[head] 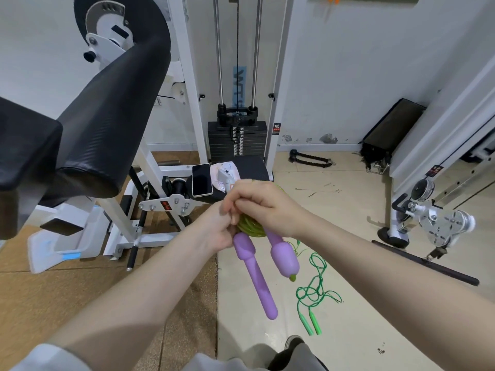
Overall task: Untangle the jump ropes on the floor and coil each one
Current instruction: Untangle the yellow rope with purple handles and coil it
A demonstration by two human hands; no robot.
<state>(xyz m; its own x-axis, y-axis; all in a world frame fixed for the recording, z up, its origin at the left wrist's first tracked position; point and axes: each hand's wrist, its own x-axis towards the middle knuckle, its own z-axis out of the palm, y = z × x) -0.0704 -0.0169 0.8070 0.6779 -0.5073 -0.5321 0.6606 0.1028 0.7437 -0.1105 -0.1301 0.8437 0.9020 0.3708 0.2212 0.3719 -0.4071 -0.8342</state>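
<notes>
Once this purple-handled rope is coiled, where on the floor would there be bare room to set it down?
Bare tile lies between the green rope and the dark bar, and beyond toward the black rope handle by the wall. The brown floor on the left is also free. The bench pad is crowded with a phone.

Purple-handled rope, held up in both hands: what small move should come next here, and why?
Probably tuck in the loose end to secure the coil. Both hands, left hand and right hand, grip the yellow-green coil bunched above the two purple handles, which hang free, so this rope looks nearly finished. After that it can go down, since the green rope lies tangled on the floor.
</notes>
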